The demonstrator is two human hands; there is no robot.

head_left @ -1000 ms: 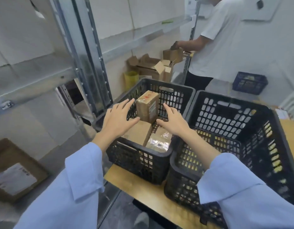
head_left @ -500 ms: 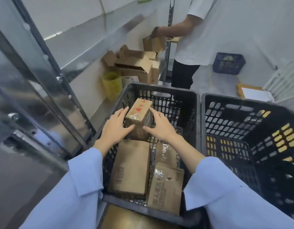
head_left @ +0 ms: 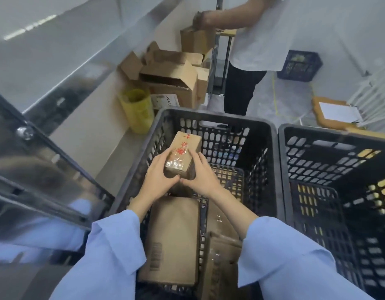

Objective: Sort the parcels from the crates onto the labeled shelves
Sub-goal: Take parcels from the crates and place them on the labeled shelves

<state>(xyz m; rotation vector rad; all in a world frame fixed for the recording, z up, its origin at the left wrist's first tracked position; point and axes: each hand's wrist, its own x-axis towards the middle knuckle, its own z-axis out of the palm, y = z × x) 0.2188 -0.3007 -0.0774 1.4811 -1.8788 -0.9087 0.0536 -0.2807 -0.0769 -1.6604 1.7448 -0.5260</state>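
A small taped cardboard parcel [head_left: 184, 151] with red writing on top stands in the left black crate [head_left: 260, 135]. My left hand [head_left: 158, 176] clasps its left side and my right hand [head_left: 201, 176] its right side, thumbs nearly touching below it. Under my forearms lie a large flat brown parcel [head_left: 174, 241] and a taped parcel [head_left: 219, 263] in the same crate. The right black crate [head_left: 330, 135] stands beside it; I see no parcel inside. A metal shelf [head_left: 83, 61] runs along the left.
Another person in a white shirt [head_left: 267, 33] stands behind the crates handling a box. Open cardboard boxes [head_left: 172, 76] and a yellow bin [head_left: 137, 109] sit on the floor by the shelf. A blue crate [head_left: 299, 64] and a clipboard [head_left: 336, 112] lie at the right.
My hands went from reaching beside the small parcel to closing on both its sides. The view moved closer and looks more steeply down into the crate.
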